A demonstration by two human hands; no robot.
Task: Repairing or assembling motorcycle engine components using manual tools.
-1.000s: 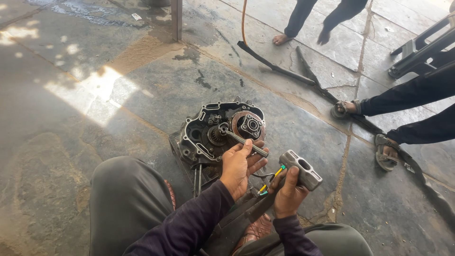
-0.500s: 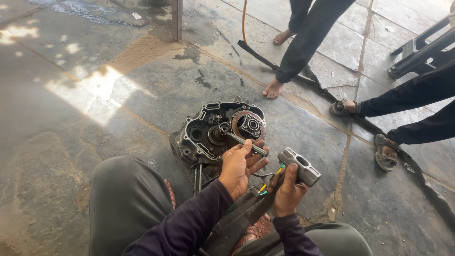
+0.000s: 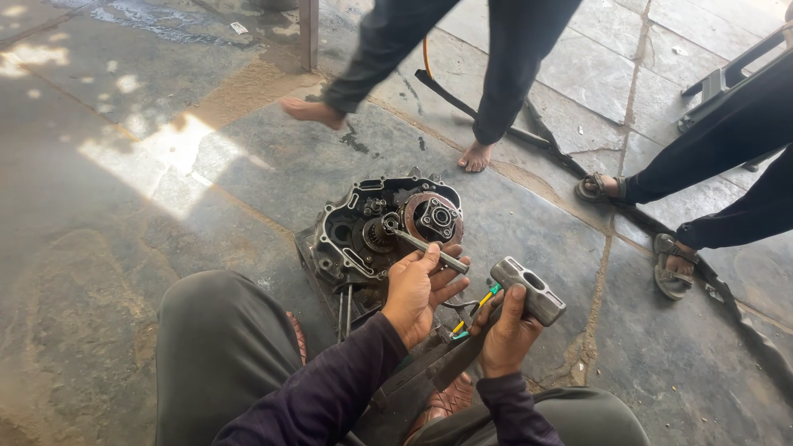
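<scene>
Stone floor bears an engine case [image 3: 372, 235]; left hand [image 3: 417, 289] grips a punch [image 3: 429, 250], right hand [image 3: 505, 326] a hammer [image 3: 529, 289].

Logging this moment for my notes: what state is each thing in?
engine case: lying on the stone floor, cover off, gears exposed
metal rod: slanted, tip against a gear
left hand: gripping the metal rod
hammer: head raised, off the rod
right hand: closed on the hammer handle

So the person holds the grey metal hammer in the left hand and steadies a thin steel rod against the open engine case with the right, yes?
Not quite: the head view shows the sides swapped. The grey metal hammer is in the right hand; the left hand steadies the thin steel rod against the open engine case.
</scene>
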